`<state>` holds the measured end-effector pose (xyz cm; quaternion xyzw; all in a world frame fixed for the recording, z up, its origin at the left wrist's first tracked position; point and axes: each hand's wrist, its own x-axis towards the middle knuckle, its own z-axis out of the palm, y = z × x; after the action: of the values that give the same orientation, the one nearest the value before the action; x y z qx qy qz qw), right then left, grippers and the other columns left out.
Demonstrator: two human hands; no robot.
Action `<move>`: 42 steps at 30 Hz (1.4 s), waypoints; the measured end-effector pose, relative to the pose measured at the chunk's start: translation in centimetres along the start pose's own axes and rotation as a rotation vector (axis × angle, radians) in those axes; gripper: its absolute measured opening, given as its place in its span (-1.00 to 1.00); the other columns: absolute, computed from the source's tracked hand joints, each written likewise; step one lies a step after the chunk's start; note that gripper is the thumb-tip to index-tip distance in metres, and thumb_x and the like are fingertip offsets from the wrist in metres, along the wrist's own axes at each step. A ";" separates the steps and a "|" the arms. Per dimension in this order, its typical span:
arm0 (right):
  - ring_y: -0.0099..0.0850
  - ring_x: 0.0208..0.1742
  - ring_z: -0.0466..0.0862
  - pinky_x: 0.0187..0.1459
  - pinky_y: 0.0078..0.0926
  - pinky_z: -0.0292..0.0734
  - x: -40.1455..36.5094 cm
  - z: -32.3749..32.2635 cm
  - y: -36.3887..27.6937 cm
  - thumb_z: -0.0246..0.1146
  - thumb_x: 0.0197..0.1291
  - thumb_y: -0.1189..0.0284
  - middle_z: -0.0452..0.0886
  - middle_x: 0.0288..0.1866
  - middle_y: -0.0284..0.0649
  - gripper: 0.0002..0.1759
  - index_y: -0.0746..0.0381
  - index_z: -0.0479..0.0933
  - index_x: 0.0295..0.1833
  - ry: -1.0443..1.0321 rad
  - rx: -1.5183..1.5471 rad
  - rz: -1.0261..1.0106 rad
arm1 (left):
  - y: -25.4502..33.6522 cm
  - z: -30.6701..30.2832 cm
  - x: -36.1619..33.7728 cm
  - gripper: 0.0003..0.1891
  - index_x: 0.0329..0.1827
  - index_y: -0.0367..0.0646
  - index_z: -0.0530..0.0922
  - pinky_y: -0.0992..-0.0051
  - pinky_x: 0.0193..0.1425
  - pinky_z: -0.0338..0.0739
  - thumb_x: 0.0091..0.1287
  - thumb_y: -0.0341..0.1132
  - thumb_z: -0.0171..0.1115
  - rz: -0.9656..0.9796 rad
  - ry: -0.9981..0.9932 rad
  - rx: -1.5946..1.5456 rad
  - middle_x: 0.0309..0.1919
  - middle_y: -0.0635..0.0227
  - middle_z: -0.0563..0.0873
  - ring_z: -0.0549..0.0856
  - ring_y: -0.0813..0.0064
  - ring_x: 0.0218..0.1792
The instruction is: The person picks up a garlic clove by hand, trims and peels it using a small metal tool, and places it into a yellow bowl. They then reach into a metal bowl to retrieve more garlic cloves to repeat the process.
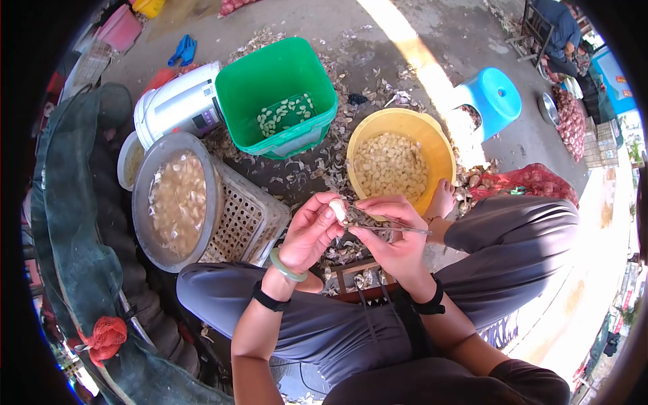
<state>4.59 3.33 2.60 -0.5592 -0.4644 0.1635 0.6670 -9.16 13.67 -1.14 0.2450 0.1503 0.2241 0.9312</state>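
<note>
Closest lay our grey trousers (351, 331), stretched over spread knees, and just above them our hands met. Our left hand (310, 233) pinched a pale garlic clove (337, 209) at its fingertips, closed firmly round it, probably so that most of its skin lay bare to the blade. Our right hand (391, 246) was clenched on a thin knife (398, 230), set just beside the clove; whether it touched, we could not tell. Just beyond the grip stood a yellow basin (442, 145) of peeled cloves, seemingly kept within easy drop. Further left were a green tub (236, 88) and a metal basin (143, 196) of soaking cloves on a woven basket (250, 219). Beneath and all about, papery skins (317, 169) littered the concrete ground (324, 20), outdoors and sunlit.
</note>
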 end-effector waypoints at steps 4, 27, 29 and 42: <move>-0.30 -0.12 0.69 -0.12 -0.46 0.59 0.1 0.2 -0.1 0.47 -0.09 0.64 0.64 -0.13 -0.09 -0.63 0.27 0.52 -0.13 -0.008 -0.005 -0.037 | -0.5 0.3 0.0 -0.69 0.22 -0.26 0.39 0.59 -0.05 0.57 0.45 -0.40 0.07 -0.034 -0.014 -0.006 -0.08 0.30 0.59 0.60 0.53 -0.09; -0.45 -0.14 0.67 -0.07 -0.55 0.60 1.7 -2.7 -0.9 0.40 0.01 0.66 0.63 -0.14 -0.17 -0.69 0.37 0.48 -0.12 0.014 -0.108 0.286 | 0.7 1.9 -0.2 -0.63 0.24 -0.24 0.42 0.58 0.06 0.45 0.38 -0.49 0.14 0.045 -0.017 0.434 0.01 0.29 0.62 0.56 0.62 0.02; -0.40 -0.18 0.68 -0.14 -0.53 0.60 1.5 -2.6 -0.8 0.44 -0.03 0.65 0.63 -0.14 -0.15 -0.67 0.33 0.49 -0.14 -0.043 -0.087 0.081 | 0.7 1.6 -0.1 -0.64 0.22 -0.24 0.44 0.59 0.05 0.46 0.37 -0.50 0.16 0.070 -0.020 0.424 0.01 0.30 0.62 0.57 0.63 0.01; -0.39 -0.18 0.69 -0.19 -0.49 0.60 1.9 -2.5 -0.7 0.42 -0.04 0.69 0.65 -0.20 -0.16 -0.73 0.29 0.52 -0.21 -0.005 -0.016 0.095 | 0.8 1.6 -0.4 -0.65 0.22 -0.29 0.47 0.60 -0.01 0.53 0.39 -0.44 0.18 0.015 0.012 0.579 -0.05 0.37 0.64 0.60 0.66 -0.11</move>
<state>7.31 3.03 4.18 -0.5855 -0.4405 0.1925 0.6528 -9.14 13.47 0.63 0.5003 0.2116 0.1801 0.8201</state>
